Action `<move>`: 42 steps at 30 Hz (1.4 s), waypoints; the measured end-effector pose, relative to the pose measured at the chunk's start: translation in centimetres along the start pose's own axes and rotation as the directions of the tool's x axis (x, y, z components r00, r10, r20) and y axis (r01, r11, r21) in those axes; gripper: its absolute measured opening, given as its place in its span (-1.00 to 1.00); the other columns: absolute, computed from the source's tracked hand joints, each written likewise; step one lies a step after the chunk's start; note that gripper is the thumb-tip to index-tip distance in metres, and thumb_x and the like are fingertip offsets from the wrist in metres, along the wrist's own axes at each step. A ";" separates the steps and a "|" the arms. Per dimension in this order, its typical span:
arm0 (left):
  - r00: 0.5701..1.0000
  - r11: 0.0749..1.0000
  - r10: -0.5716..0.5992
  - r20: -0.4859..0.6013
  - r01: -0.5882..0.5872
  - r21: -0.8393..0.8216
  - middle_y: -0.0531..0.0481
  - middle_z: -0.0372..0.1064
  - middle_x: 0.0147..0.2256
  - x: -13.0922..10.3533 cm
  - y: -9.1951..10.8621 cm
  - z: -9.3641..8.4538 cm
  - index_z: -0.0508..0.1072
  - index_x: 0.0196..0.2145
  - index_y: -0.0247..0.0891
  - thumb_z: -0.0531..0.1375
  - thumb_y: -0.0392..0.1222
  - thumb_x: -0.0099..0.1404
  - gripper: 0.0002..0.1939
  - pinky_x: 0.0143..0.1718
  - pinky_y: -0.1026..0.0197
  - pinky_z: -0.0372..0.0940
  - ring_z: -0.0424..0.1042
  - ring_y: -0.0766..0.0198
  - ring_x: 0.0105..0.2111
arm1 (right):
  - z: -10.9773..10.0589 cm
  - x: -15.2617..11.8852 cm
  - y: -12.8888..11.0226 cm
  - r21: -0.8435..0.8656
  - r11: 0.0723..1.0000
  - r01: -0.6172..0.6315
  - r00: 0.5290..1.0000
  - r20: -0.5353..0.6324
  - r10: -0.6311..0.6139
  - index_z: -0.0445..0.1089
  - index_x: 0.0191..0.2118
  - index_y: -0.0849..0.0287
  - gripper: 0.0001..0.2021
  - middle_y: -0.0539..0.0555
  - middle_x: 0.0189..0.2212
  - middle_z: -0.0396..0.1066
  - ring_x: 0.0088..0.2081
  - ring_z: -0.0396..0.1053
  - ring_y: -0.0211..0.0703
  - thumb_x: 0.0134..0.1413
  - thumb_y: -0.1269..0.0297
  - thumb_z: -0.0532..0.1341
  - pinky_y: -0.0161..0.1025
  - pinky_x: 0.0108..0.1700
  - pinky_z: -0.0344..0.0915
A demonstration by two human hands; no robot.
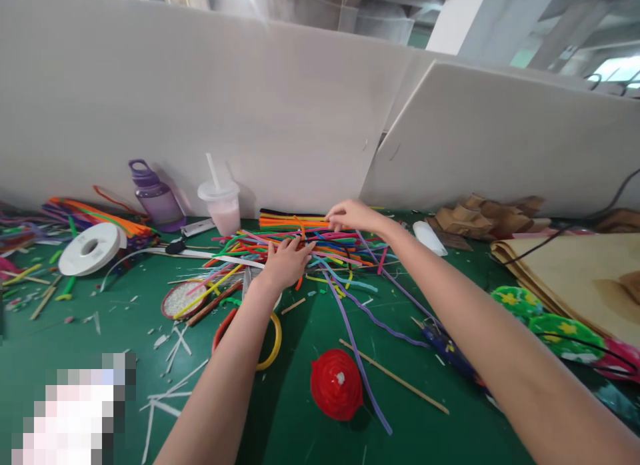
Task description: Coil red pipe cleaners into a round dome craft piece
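My left hand (287, 262) lies with spread fingers on a tangled pile of colourful pipe cleaners (345, 254). Just above the back of that pile, my right hand (354, 216) is bent downward with its fingers curled together; whatever may be between the fingertips is too small to make out. Behind the pile, next to the right fingertips, lies a bundle of orange pipe cleaners (290, 222). Purple pipe cleaners (350, 325) trail from the pile toward me. A red coiled, cone-like piece (337, 384) with a pale tip sits in front, apart from both hands.
A lidded cup with straw (225, 208) and a purple bottle (157, 198) stand at the back left. Nearby are a white spool (91, 248), a dish of white beads (184, 300) and a yellow ring (273, 345). A wooden stick (400, 378) and brown paper (575, 272) lie rightward.
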State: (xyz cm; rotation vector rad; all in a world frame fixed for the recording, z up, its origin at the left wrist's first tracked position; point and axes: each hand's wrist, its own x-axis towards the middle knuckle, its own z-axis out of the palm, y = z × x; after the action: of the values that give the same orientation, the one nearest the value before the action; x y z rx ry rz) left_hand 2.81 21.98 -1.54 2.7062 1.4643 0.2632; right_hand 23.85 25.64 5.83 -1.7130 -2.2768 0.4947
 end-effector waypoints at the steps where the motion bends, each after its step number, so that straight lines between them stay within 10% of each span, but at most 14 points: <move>1: 1.000 1.000 0.003 0.004 -0.003 0.003 -0.16 0.08 0.28 0.0 0.0 -0.1 0.17 0.24 0.08 -0.13 -0.12 0.43 -0.53 0.15 -0.39 -0.07 0.06 -0.08 0.25 | 0.1 0.8 0.1 -0.048 0.999 -0.010 0.995 -0.095 0.006 0.44 -0.01 0.26 -0.67 0.18 -0.18 0.54 -0.18 0.50 -0.17 0.21 0.42 0.03 -0.27 -0.13 0.36; 14: 1.000 1.000 0.022 0.003 -0.022 -0.017 -0.19 0.10 0.26 -0.7 0.2 -1.1 0.19 0.24 0.03 0.05 -0.23 0.33 -0.47 0.15 -0.35 -0.02 0.12 -0.08 0.22 | 5.4 7.3 1.0 -0.305 0.952 -0.034 0.996 -0.083 0.009 0.45 -0.07 0.34 -0.54 0.36 0.00 0.40 0.05 0.32 0.16 -0.22 0.50 0.34 -0.13 0.06 0.25; 21: 0.977 0.985 0.034 -0.212 -0.069 -0.158 -0.18 0.30 0.13 -0.8 0.0 -2.0 0.37 0.11 -0.06 0.12 -0.03 0.32 -0.59 0.13 -0.28 0.03 0.27 -0.04 0.12 | 3.2 6.3 1.9 -0.288 0.957 0.030 0.957 -0.269 -0.111 0.40 -0.07 0.34 -0.57 0.27 -0.10 0.39 -0.06 0.34 0.05 -0.20 0.50 0.26 -0.17 -0.01 0.23; 23: 0.877 0.971 0.080 -0.474 -0.175 -0.160 -0.11 0.45 -0.04 -0.9 -0.1 -3.2 0.49 -0.07 -0.11 0.12 -0.09 0.32 -0.74 0.11 -0.12 0.10 0.36 0.09 -0.01 | 1.9 5.3 2.2 -0.261 0.963 0.071 0.937 -0.312 -0.154 0.39 -0.10 0.31 -0.59 0.22 -0.15 0.39 -0.13 0.35 0.01 -0.20 0.47 0.25 -0.19 -0.09 0.27; 25: 0.681 0.973 0.018 -0.732 -0.181 -0.145 -0.06 0.50 -0.30 -1.2 -0.1 -4.7 0.52 -0.28 -0.17 0.11 -0.19 0.32 -0.82 -0.02 0.01 0.18 0.40 0.16 -0.19 | 1.0 4.1 2.5 -0.235 0.966 0.111 0.918 -0.349 -0.191 0.39 -0.12 0.28 -0.62 0.17 -0.20 0.38 -0.17 0.35 -0.02 -0.20 0.45 0.23 -0.20 -0.14 0.28; 27: 0.495 0.978 -0.079 -0.866 -0.130 -0.164 -0.04 0.47 -0.39 -1.6 -0.2 -6.0 0.49 -0.33 -0.21 0.12 -0.24 0.31 -0.85 -0.15 0.06 0.21 0.38 0.18 -0.29 | 0.5 2.8 2.7 -0.213 0.966 0.145 0.898 -0.381 -0.219 0.38 -0.13 0.27 -0.62 0.15 -0.22 0.36 -0.19 0.35 -0.03 -0.21 0.44 0.23 -0.21 -0.17 0.27; 29: 0.412 0.982 -0.098 -0.906 -0.106 -0.155 -0.03 0.46 -0.41 -2.0 -0.4 -7.1 0.48 -0.34 -0.22 0.12 -0.25 0.31 -0.86 -0.22 0.10 0.21 0.38 0.20 -0.33 | 0.4 1.6 2.9 -0.196 0.965 0.172 0.882 -0.405 -0.240 0.37 -0.13 0.25 -0.61 0.15 -0.22 0.36 -0.20 0.35 -0.02 -0.21 0.43 0.23 -0.19 -0.18 0.26; 42: 0.583 0.968 0.116 -0.804 -0.246 -0.038 -0.04 0.49 -0.30 -2.0 -1.4 -7.4 0.48 -0.26 -0.20 0.08 -0.21 0.37 -0.83 -0.19 0.16 0.22 0.43 0.24 -0.27 | 0.4 -1.7 4.3 -0.173 0.961 0.215 0.835 -0.478 -0.273 0.37 -0.14 0.21 -0.63 0.17 -0.21 0.36 -0.21 0.34 0.01 -0.21 0.42 0.20 -0.16 -0.19 0.26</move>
State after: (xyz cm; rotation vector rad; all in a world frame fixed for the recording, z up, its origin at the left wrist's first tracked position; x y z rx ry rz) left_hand -0.71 20.84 5.28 2.6987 1.1559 1.7281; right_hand 27.97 25.01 3.66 -1.3566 -2.1126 -0.1291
